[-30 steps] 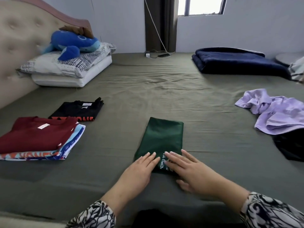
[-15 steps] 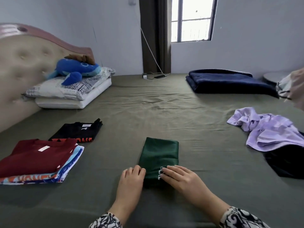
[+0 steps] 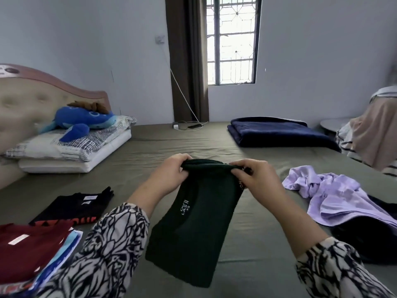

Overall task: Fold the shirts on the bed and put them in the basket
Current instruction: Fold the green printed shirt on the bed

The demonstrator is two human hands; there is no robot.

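Grip: I have both hands pinching the top fold of the green shirt, the left hand at one end and the right hand at the other, fingers curled over the edge, thumbs on my side.
Change: half a second ago my palms lay flat on the shirt as it rested on the bed; now it is lifted at centre frame and hangs as a narrow folded panel, its lower end low in the frame, though I cannot tell if that end still touches the bed.
Meaning: I judge the pressing is over and this is either a last fold in half or the carry to a pile.
Folded stack: the maroon shirt tops a pile at lower left, with a folded black shirt just beyond it.
Unfolded: the lilac shirt lies crumpled at right, partly over a dark garment at lower right, so I judge at least two pieces remain.
Basket: not in view, so nothing I see has reached it.
Background: blue plush toy on pillows at left, navy blanket at upper right of the bed.
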